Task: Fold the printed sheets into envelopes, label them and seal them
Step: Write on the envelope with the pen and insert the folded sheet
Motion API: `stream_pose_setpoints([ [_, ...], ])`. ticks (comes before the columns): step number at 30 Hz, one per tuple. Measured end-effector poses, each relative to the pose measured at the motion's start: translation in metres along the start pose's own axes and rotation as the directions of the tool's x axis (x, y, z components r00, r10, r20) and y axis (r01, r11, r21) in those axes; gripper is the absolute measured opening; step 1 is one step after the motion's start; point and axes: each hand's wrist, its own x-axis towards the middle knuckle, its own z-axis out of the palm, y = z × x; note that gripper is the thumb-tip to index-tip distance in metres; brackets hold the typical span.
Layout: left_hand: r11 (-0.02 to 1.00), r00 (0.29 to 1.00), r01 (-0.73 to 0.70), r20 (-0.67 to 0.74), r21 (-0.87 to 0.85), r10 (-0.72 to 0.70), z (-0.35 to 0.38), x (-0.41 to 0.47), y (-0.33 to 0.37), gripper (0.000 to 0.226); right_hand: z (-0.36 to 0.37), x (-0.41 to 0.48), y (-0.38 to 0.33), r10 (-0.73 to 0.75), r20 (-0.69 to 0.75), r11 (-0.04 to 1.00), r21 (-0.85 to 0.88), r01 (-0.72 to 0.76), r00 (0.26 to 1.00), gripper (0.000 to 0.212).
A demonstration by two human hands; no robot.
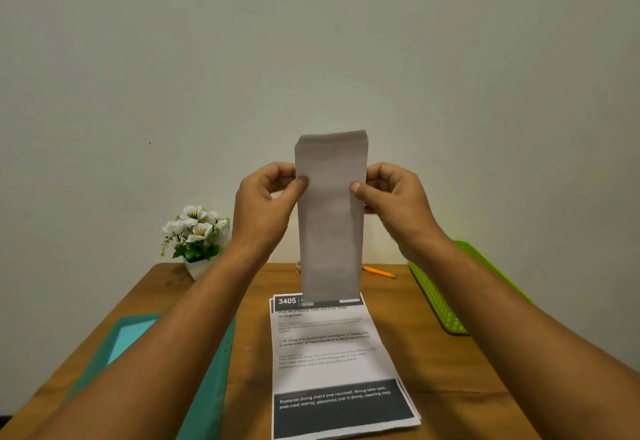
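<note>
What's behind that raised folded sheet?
Behind the folded sheet, an orange pencil pokes out right, small pale object left; the rest of both and part of the printed stack's header are covered.

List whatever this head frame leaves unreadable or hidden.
Head view: folded sheet: far face turned away.
Printed stack: small text blurred; top edge covered by the folded sheet.
Teal tray: crossed by the left forearm, cut off at the bottom edge.
Green tray: partly behind the right forearm.
Small grey object: mostly behind the folded sheet, unidentifiable.
</note>
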Motion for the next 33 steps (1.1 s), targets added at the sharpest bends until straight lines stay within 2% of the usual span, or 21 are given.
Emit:
stream_pose_setpoints([
  [3,0.997,0.996,0.078,0.037,0.000,-0.078,0.001,-0.031,-0.028,0.009,0.004,-0.026,0.031,0.091,0.034,0.995,-0.041,-0.090,0.995,0.007],
  [6,0.973,0.971,0.230,0.069,-0.012,-0.228,-0.001,-0.069,-0.059,0.016,0.008,-0.057,0.063,0.249,0.109,0.967,-0.081,-0.241,0.962,0.014],
  [9,0.964,0.964,0.264,0.054,-0.033,-0.262,-0.002,-0.077,-0.065,0.022,0.007,-0.061,0.070,0.278,0.090,0.959,-0.079,-0.271,0.956,0.012],
  [12,0.979,0.979,0.202,0.043,-0.020,-0.201,-0.003,-0.064,-0.054,0.023,0.005,-0.049,0.061,0.211,0.032,0.975,-0.071,-0.208,0.977,0.017],
  [15,0.995,0.994,0.104,-0.015,-0.006,-0.104,-0.003,-0.052,-0.041,0.019,0.006,-0.041,0.050,0.052,-0.017,0.993,-0.101,-0.054,0.998,0.025],
  [18,1.000,0.999,0.029,-0.019,0.002,-0.029,-0.002,-0.050,-0.034,0.020,0.009,-0.036,0.042,-0.045,-0.013,0.991,-0.130,0.043,0.999,0.022],
  [24,0.997,0.997,0.000,0.075,0.074,-0.006,-0.003,-0.058,-0.029,0.015,0.015,-0.037,0.040,-0.043,0.111,0.982,-0.178,0.063,0.993,0.021],
  [33,0.955,0.986,-0.135,0.130,0.265,0.104,-0.007,-0.057,-0.024,0.009,0.026,-0.042,0.036,-0.090,0.111,0.966,-0.233,0.114,0.990,0.009],
])
